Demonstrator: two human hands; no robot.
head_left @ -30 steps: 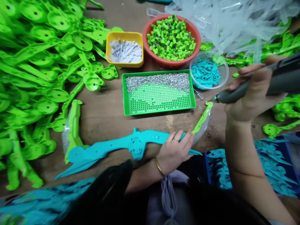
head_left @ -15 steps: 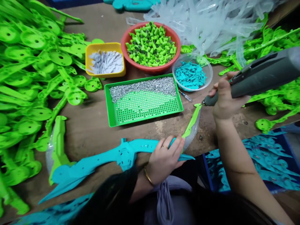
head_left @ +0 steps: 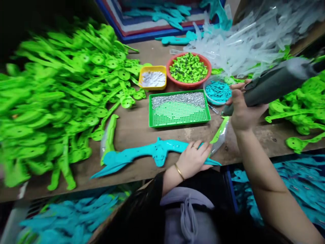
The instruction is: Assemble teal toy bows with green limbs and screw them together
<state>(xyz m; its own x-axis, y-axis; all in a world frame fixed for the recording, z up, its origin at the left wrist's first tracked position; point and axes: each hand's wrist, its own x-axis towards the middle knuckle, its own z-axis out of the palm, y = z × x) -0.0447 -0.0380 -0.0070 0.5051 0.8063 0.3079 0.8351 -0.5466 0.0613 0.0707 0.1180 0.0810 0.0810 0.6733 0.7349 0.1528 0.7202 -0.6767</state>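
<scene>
My left hand (head_left: 194,156), with a ring and a gold bangle on it, is closed over the right arm of a turquoise bow-shaped plastic toy (head_left: 137,153) and presses it to the table. A light-green strip with a clear blade (head_left: 220,135) juts from the toy's right end. A similar green and clear blade (head_left: 108,139) sits at its left end. My right hand (head_left: 245,113) is wrapped round a dark grey electric screwdriver (head_left: 275,84). The driver's tip points down at the upper end of the right green strip; whether it touches a screw cannot be made out.
A green perforated tray (head_left: 180,118) of small screws lies beyond the toy. Behind are a yellow tub (head_left: 153,87), a red bowl (head_left: 189,84) of green pieces and a clear bowl (head_left: 215,102) of turquoise pieces. Green parts (head_left: 63,91) heap left; clear parts (head_left: 241,44) heap back right.
The camera view has shifted up and left, so things look smaller and further right. Both hands keep their holds, and the driver stays at the same end of the right strip.
</scene>
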